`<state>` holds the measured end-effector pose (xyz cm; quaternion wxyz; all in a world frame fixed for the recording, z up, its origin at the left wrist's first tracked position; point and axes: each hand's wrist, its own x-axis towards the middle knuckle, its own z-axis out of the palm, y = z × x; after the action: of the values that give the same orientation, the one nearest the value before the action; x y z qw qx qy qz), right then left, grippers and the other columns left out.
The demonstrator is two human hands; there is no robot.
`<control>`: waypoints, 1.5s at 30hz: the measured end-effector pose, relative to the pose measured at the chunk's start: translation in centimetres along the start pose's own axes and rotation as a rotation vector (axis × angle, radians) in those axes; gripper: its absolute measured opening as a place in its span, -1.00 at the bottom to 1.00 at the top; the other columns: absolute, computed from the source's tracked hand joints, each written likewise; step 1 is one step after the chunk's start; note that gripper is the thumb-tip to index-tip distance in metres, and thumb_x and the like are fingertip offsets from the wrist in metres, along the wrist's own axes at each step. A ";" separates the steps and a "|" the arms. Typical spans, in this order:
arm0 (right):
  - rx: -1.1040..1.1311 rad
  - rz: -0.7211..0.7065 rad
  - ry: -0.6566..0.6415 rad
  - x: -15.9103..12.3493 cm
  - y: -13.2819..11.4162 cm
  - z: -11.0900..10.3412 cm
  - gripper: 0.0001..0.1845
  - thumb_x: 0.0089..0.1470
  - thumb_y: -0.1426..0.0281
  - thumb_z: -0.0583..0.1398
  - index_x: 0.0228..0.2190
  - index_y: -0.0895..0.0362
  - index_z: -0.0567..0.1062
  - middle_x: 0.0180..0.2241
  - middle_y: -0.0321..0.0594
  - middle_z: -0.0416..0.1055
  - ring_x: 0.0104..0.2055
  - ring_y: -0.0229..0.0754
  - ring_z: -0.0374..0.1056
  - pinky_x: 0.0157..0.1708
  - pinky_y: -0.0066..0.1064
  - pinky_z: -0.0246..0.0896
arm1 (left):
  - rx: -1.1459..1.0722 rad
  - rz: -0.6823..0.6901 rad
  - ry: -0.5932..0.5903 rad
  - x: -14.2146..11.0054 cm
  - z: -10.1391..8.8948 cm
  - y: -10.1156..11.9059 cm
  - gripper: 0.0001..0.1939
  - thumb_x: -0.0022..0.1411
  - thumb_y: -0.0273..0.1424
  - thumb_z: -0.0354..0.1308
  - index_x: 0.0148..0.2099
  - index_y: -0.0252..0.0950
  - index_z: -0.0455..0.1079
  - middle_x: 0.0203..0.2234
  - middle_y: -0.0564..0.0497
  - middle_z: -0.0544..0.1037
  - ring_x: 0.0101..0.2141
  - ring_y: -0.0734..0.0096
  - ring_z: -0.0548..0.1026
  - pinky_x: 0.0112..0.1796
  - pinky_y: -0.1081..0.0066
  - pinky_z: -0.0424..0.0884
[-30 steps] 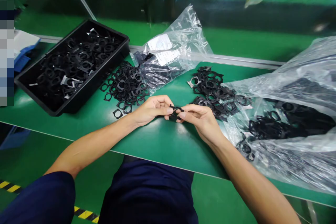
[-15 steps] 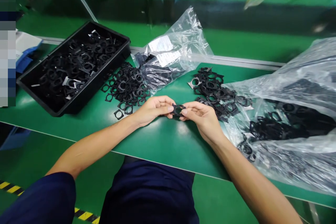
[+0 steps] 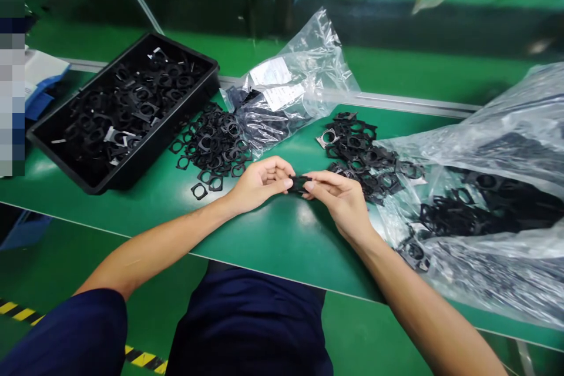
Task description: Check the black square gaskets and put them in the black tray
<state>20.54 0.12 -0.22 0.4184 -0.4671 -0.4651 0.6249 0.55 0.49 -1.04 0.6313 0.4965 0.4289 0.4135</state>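
Compared with half a second before, the black part (image 3: 299,184) is turned between the fingers: its round hole, which was easy to see, is now hardly visible. Both hands stay nearly at the same place above the green table (image 3: 273,247).

The left hand (image 3: 258,185) pinches one end of the part with thumb and fingers, and the right hand (image 3: 346,200) pinches the opposite end in the same manner. If this part is the centre of the clock, the black tray (image 3: 174,120), with many similar pieces inside, lies between 9 and 10 o'clock. One loose pile (image 3: 206,141) is near 10, beside the tray; a clear bag (image 3: 326,64) is around 12; another pile (image 3: 374,155) is at 2, near the right hand; a large plastic bag (image 3: 506,141) is at 3.

For holding it well, I think the grip should be light and equal on both ends, because such a thin frame probably can bend. Thumbs are better kept at the edges, so the face can be seen.

The fingertips hide both ends of the part, and I cannot tell if it is one piece or two together. The large bag is cut off at the right border.
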 end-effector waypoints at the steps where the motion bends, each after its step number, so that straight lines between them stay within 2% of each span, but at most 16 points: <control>1: -0.048 -0.033 -0.003 0.0 -0.1 0.0 -0.69 -0.08 0.16 0.45 -0.32 0.10 0.69 -0.41 -0.25 0.53 -0.45 -0.26 0.43 -0.35 -0.33 0.49 | 0.020 0.017 -0.001 -0.1 0.0 0.0 -0.62 0.09 -0.14 0.42 -0.22 -0.33 0.48 -0.43 0.04 0.52 -0.42 0.53 0.47 -0.34 0.52 0.39; 3: -0.145 -0.096 -0.034 -0.1 -0.2 -0.1 -0.73 0.00 0.16 0.41 -0.31 0.08 0.70 -0.35 -0.22 0.51 -0.39 -0.25 0.43 -0.35 -0.35 0.46 | 0.049 0.031 -0.026 -0.2 0.1 0.1 -0.62 0.11 -0.12 0.40 -0.22 -0.34 0.49 -0.41 0.03 0.51 -0.40 0.53 0.45 -0.33 0.51 0.37; 6: -0.217 -0.123 -0.094 -0.3 -0.2 -0.1 -0.74 0.04 0.18 0.38 -0.28 0.08 0.67 -0.37 -0.22 0.50 -0.36 -0.23 0.42 -0.36 -0.38 0.41 | 0.055 -0.012 -0.079 -0.3 0.2 0.2 -0.62 0.11 -0.13 0.40 -0.26 -0.35 0.47 -0.48 0.06 0.49 -0.44 0.53 0.43 -0.35 0.50 0.37; 11: -0.175 -0.089 -0.093 -0.3 0.0 0.2 -0.59 -0.08 0.09 0.44 -0.30 0.11 0.55 -0.43 -0.27 0.49 -0.39 -0.25 0.43 -0.34 -0.40 0.40 | -0.043 -0.130 -0.176 -0.2 0.2 0.2 -0.56 0.05 -0.18 0.45 -0.15 -0.36 0.46 -0.47 0.03 0.56 -0.47 0.51 0.50 -0.41 0.51 0.43; 15: -0.166 -0.101 -0.069 -0.2 -0.3 0.2 -0.49 -0.12 0.03 0.45 -0.24 0.10 0.53 -0.39 -0.26 0.50 -0.37 -0.24 0.45 -0.33 -0.41 0.41 | -0.113 -0.107 -0.100 0.0 0.1 0.0 -0.53 0.07 -0.16 0.44 -0.11 -0.37 0.44 -0.43 0.02 0.57 -0.45 0.49 0.56 -0.33 0.46 0.53; 20: -0.190 -0.107 -0.120 -0.3 -0.3 0.2 -0.54 -0.11 0.04 0.44 -0.28 0.09 0.58 -0.40 -0.25 0.50 -0.36 -0.22 0.45 -0.31 -0.38 0.44 | -0.115 -0.051 -0.006 0.0 0.2 -0.3 -0.53 0.04 -0.14 0.46 -0.26 -0.32 0.32 -0.44 0.06 0.54 -0.43 0.49 0.59 -0.30 0.46 0.55; 25: -0.263 -0.188 -0.099 -0.5 -0.2 0.2 -0.68 0.03 0.08 0.38 -0.42 0.09 0.60 -0.38 -0.21 0.47 -0.38 -0.22 0.41 -0.34 -0.36 0.42 | -0.089 -0.063 -0.037 -0.1 0.3 -0.3 -0.52 0.03 -0.09 0.46 -0.32 -0.33 0.32 -0.45 0.07 0.54 -0.42 0.51 0.58 -0.31 0.49 0.52; 30: -0.299 -0.212 -0.023 -0.5 -0.1 0.2 -0.69 0.07 0.08 0.35 -0.40 0.07 0.58 -0.41 -0.23 0.44 -0.38 -0.19 0.39 -0.36 -0.34 0.38 | -0.073 -0.018 -0.037 -0.1 0.3 -0.1 -0.54 0.05 -0.06 0.43 -0.28 -0.35 0.44 -0.41 0.02 0.59 -0.40 0.48 0.57 -0.27 0.44 0.53; 35: -0.239 -0.218 -0.050 -0.6 -0.1 0.3 -0.73 0.06 0.13 0.37 -0.39 0.08 0.60 -0.38 -0.23 0.44 -0.37 -0.22 0.39 -0.35 -0.37 0.38 | -0.070 0.001 -0.005 0.0 0.3 0.0 -0.55 0.04 -0.09 0.45 -0.26 -0.36 0.49 -0.37 -0.04 0.63 -0.39 0.41 0.60 -0.25 0.37 0.58; 39: -0.245 -0.204 -0.075 -0.5 -0.1 0.3 -0.70 0.09 0.09 0.34 -0.38 0.09 0.60 -0.38 -0.22 0.45 -0.39 -0.23 0.40 -0.37 -0.38 0.38 | -0.091 0.008 -0.008 0.0 0.2 -0.1 -0.57 0.05 -0.11 0.45 -0.27 -0.37 0.48 -0.40 -0.03 0.63 -0.42 0.44 0.61 -0.27 0.40 0.59; 45: -0.257 -0.257 -0.070 -0.3 0.0 0.1 -0.70 0.14 0.12 0.31 -0.42 0.10 0.56 -0.41 -0.25 0.43 -0.43 -0.25 0.37 -0.40 -0.41 0.33 | -0.118 0.001 -0.039 0.1 0.0 -0.5 -0.60 0.03 -0.17 0.48 -0.26 -0.38 0.49 -0.41 0.00 0.63 -0.41 0.46 0.61 -0.28 0.45 0.58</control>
<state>20.47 -0.19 -0.20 0.4154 -0.4314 -0.6111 0.5175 0.62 0.56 -1.56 0.6674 0.4667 0.3910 0.4288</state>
